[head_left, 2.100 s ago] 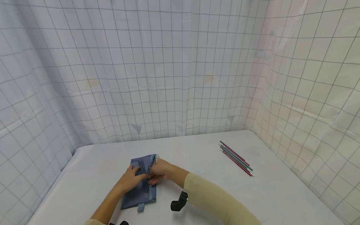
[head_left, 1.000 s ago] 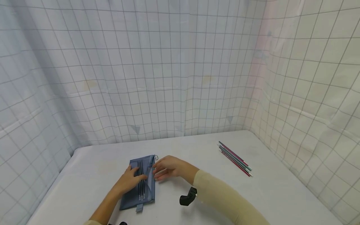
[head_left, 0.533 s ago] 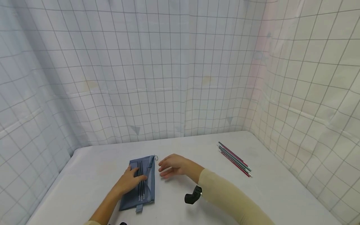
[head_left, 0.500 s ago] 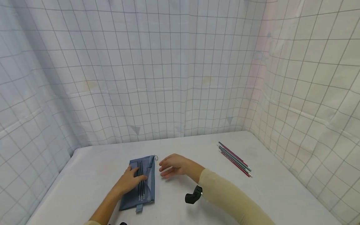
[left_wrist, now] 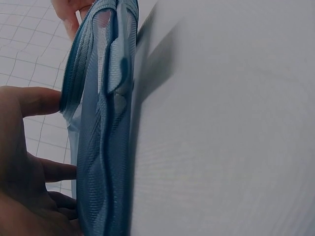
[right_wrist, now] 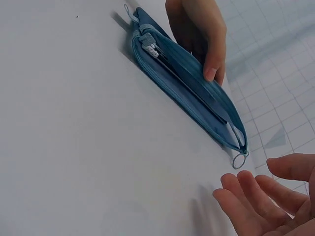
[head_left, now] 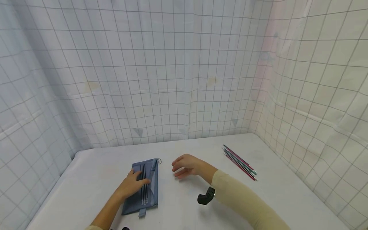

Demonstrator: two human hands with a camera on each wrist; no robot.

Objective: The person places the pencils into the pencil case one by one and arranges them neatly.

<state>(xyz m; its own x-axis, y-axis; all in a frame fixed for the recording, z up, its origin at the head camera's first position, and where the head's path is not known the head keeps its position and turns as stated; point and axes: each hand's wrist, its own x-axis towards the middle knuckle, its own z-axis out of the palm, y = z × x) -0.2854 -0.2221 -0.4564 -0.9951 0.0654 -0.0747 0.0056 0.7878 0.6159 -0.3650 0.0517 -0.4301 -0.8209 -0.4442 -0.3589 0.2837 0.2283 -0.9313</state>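
Head view: a blue pouch (head_left: 133, 204) lies left of centre on the white desk (head_left: 178, 198), slim dark pencils (head_left: 144, 193) on its face or showing through. The left hand (head_left: 133, 185) rests on it, fingers spread. The right hand (head_left: 187, 165) hovers to its right, fingers loosely apart. Coloured pencils (head_left: 241, 163) lie at far right.

Left wrist view: fingers touch the pouch's upper side.

Right wrist view: the zipper (right_wrist: 174, 98) gapes; a ring (right_wrist: 239, 161) sits near the right fingertips.

Head view's bright and pretty even, bluish on the left, yellowish on the right. Wrist cams are way dimmer: soft shadows on the bench (right_wrist: 88, 137), left hand (left_wrist: 22, 182) kinda murky.
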